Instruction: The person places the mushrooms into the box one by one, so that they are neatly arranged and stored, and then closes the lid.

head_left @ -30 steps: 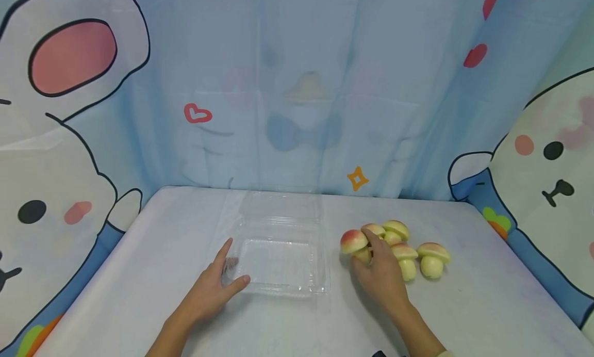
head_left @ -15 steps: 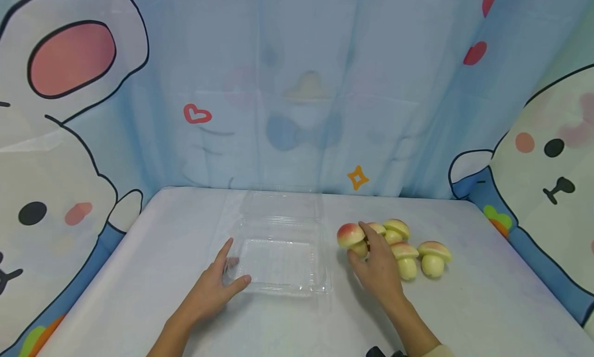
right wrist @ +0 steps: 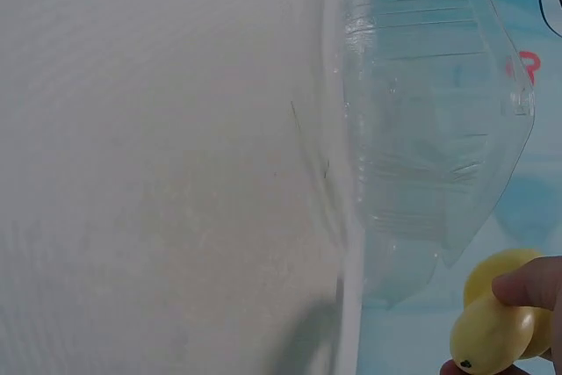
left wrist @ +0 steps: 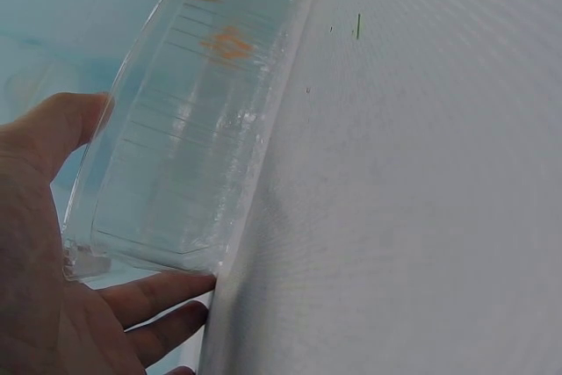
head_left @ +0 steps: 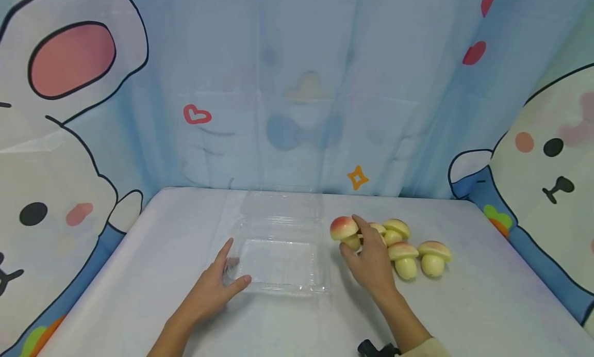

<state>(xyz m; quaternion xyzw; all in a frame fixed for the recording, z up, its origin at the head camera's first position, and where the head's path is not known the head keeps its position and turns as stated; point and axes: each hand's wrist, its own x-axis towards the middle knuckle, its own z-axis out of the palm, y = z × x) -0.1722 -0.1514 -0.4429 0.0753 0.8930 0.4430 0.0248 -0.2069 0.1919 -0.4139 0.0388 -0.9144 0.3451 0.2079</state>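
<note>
In the head view my left hand (head_left: pixel 210 287) is spread at the left front corner of a clear plastic clamshell box (head_left: pixel 280 264) with its lid laid back. Its thumb touches the rim in the left wrist view, and the straight fingers lie along the box's side (left wrist: pixel 176 147). My right hand (head_left: pixel 371 259) holds a toy mushroom (head_left: pixel 344 228) with a red-tinged cap and pale yellow stem, to the right of the box. Its thumb presses on the mushroom (right wrist: pixel 493 331) in the right wrist view; the other fingers are mostly hidden.
Several more toy mushrooms (head_left: pixel 432 259) sit grouped on the white-covered table (head_left: pixel 278 326), behind and right of my right hand. A black object (head_left: pixel 378 349) shows by the right sleeve. A blue cartoon curtain (head_left: pixel 297 88) hangs behind the table.
My right hand has moved left and slightly farther away with the toy mushroom, away from the other mushrooms and nearer the box. The left hand and box have stayed in place.
</note>
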